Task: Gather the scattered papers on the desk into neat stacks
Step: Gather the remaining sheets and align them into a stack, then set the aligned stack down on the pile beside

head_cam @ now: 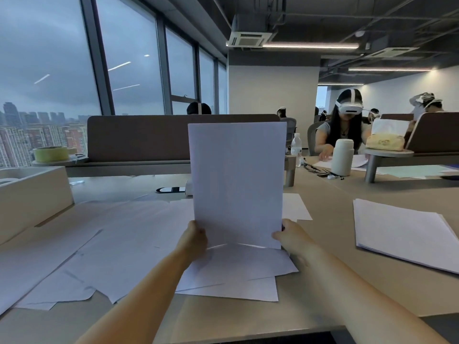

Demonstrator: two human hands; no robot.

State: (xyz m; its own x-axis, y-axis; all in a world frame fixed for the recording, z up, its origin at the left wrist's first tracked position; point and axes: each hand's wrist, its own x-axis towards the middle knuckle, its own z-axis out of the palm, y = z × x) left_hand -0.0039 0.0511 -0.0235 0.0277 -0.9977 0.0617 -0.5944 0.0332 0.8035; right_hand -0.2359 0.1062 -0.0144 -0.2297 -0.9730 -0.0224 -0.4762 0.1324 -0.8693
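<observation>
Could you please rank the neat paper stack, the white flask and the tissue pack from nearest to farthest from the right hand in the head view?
1. Neat paper stack, on the desk, right of the right hand gripping the upright sheets.
2. White flask, farther back, right.
3. Tissue pack, raised shelf behind the flask.

Hidden behind the sheets: most fingers of the left hand and right hand, plus part of the divider. Cut off at the left edge: box and loose papers; at the right edge: stack. Too small to read: bottle label.
</observation>
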